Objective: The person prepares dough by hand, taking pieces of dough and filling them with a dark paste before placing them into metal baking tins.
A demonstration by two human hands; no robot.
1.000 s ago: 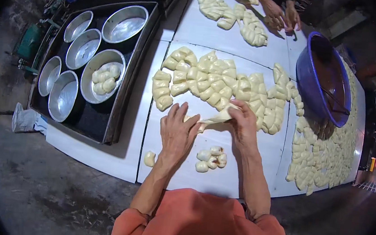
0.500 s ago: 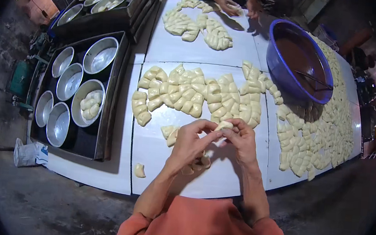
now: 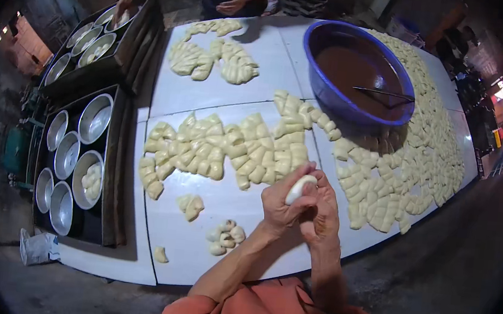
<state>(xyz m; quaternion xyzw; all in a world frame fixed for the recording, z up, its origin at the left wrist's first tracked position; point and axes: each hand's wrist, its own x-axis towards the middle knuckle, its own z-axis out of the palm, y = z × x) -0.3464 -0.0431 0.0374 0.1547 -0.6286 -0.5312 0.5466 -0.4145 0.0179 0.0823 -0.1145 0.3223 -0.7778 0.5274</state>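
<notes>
My left hand (image 3: 280, 207) is closed around a smooth, pale piece of dough (image 3: 301, 189), raised over the near part of the white table. Pressed up against it, my right hand (image 3: 322, 215) has its fingers closed on the same piece; part of the dough is hidden between the palms. To the left of my wrists sits a small cluster of rounded dough balls (image 3: 225, 237), some showing dark spots. A few cut dough pieces (image 3: 190, 206) lie beyond them, and a single small piece (image 3: 161, 255) rests near the front edge. A wide patch of cut dough (image 3: 243, 150) spreads farther up.
At the right stands a blue basin (image 3: 362, 110) of brown filling with a stick-like utensil. Many cut dough pieces (image 3: 393, 195) surround it. Dark trays (image 3: 112, 204) with round metal pans (image 3: 67, 154) line the left. Across the table, a co-worker's hand (image 3: 121, 14) reaches into the far pans.
My hands have closed together around the dough, which looks rounder now. The view has shifted, uncovering the cluster of dough balls. The co-worker's hand has moved from the table to the far pans.
</notes>
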